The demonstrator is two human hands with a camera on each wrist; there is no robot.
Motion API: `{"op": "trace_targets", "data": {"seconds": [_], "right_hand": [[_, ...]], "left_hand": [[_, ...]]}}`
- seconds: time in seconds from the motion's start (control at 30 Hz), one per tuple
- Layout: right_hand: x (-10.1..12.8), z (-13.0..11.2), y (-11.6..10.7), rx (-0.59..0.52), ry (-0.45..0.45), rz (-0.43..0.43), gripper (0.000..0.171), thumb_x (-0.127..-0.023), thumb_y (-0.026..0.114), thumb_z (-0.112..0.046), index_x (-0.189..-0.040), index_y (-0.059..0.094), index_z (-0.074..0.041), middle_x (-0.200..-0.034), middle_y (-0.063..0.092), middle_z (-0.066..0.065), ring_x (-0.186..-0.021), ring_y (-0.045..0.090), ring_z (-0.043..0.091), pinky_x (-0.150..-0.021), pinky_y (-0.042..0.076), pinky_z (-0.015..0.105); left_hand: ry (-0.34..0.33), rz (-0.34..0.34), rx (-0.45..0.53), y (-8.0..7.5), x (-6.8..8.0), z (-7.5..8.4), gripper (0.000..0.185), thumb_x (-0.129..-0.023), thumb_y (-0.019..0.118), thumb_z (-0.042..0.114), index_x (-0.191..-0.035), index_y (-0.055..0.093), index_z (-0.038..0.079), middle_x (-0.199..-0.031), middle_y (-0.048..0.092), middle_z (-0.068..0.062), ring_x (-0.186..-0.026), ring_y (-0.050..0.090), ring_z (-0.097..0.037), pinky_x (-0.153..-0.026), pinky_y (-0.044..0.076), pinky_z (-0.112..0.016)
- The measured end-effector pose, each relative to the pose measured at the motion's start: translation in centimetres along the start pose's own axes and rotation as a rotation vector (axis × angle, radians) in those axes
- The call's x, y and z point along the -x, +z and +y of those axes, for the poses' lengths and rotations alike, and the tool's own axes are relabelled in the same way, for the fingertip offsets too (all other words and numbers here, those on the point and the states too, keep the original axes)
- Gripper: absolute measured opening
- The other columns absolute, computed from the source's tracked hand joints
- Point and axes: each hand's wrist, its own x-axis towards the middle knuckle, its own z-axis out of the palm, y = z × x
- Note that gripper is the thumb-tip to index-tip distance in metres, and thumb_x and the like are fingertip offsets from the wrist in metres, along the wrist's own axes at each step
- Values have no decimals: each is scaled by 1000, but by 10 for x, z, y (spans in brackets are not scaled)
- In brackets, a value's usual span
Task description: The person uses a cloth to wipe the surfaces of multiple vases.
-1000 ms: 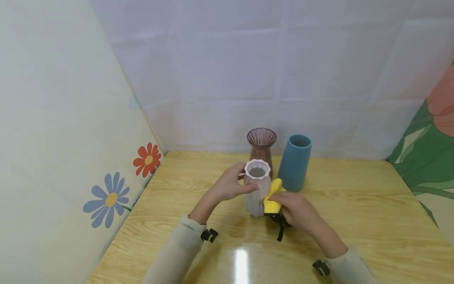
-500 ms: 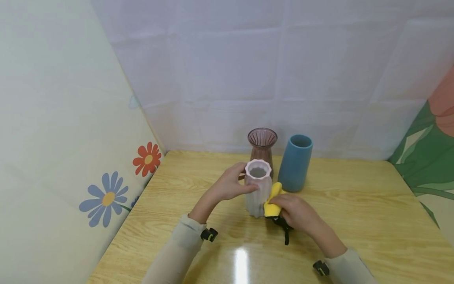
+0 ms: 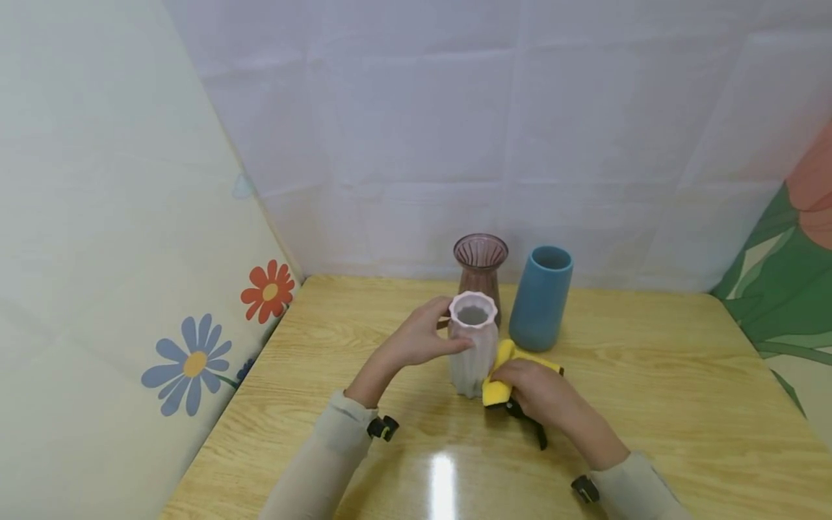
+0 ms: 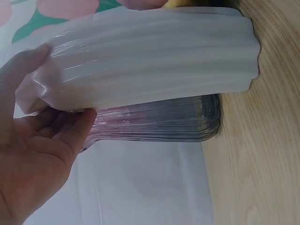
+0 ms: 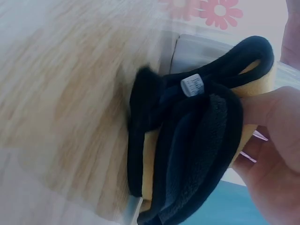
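Note:
A white fluted vase (image 3: 474,361) with a scalloped pinkish rim stands upright on the table. My left hand (image 3: 425,336) grips its upper part from the left, thumb across the front and fingers behind, as the left wrist view (image 4: 42,154) also shows from the side. Bunched in my right hand (image 3: 542,390) is a yellow cloth (image 3: 497,390) with a dark trim, pinched against the vase's lower right side. In the right wrist view the folded cloth (image 5: 197,140) shows a dark grey face, black edging and a small white tag.
Just behind the white vase stands a purple glass vase (image 3: 481,278) with a flared mouth. A blue vase (image 3: 542,300) is to its right. The wooden table (image 3: 650,404) meets a pale cloth backdrop (image 3: 416,144) at the back.
My right hand has slid slightly downward along the vase with the cloth, whose folds and hanging dark strip have shifted right. The left hand and the vase stay put.

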Motion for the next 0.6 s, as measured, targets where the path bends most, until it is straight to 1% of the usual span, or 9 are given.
{"op": "trace_targets", "data": {"seconds": [0.13, 0.2, 0.37, 0.43, 0.5, 0.6], "right_hand": [[-2, -1, 3, 10, 8, -61, 25, -90, 66, 6, -106, 75, -11, -103, 74, 3, -96, 69, 19, -86, 59, 38], [-3, -2, 5, 20, 3, -79, 26, -89, 66, 6, -103, 76, -13, -99, 73, 1, -92, 69, 18, -83, 59, 37], [-5, -1, 11, 73, -41, -74, 29, -81, 71, 9, -96, 76, -16, -93, 72, -2, -86, 67, 15, -77, 58, 34], [-6, 0, 12, 95, -58, -70, 31, -78, 72, 9, -94, 75, -16, -91, 71, -2, -84, 67, 15, -74, 58, 33], [-6, -1, 11, 104, -68, -70, 31, -78, 73, 10, -95, 75, -16, -92, 71, -2, -84, 67, 16, -74, 58, 33], [-4, -2, 4, 82, -58, -69, 28, -82, 71, 8, -96, 75, -16, -94, 72, -2, -87, 68, 16, -78, 58, 35]], "left_hand": [[6, -5, 7, 0, -1, -1, 61, -86, 82, 21, -139, 54, 9, -134, 60, -6, -128, 55, -23, -109, 48, -42], [10, -11, 11, 0, -1, -3, 61, -86, 82, 21, -139, 54, 9, -134, 60, -5, -128, 55, -22, -109, 48, -42], [36, -35, 10, -1, -3, -6, 60, -87, 82, 20, -139, 54, 9, -134, 60, -5, -128, 55, -21, -110, 47, -42], [46, -51, 9, -3, -4, -6, 61, -87, 81, 21, -140, 54, 9, -135, 60, -5, -129, 54, -22, -110, 47, -44], [49, -65, 1, -5, -4, -8, 62, -88, 81, 22, -142, 53, 10, -136, 60, -4, -130, 54, -21, -110, 46, -44], [53, -89, 6, -9, -5, -11, 63, -88, 80, 23, -144, 52, 11, -138, 59, -3, -131, 54, -20, -112, 45, -43]]}}
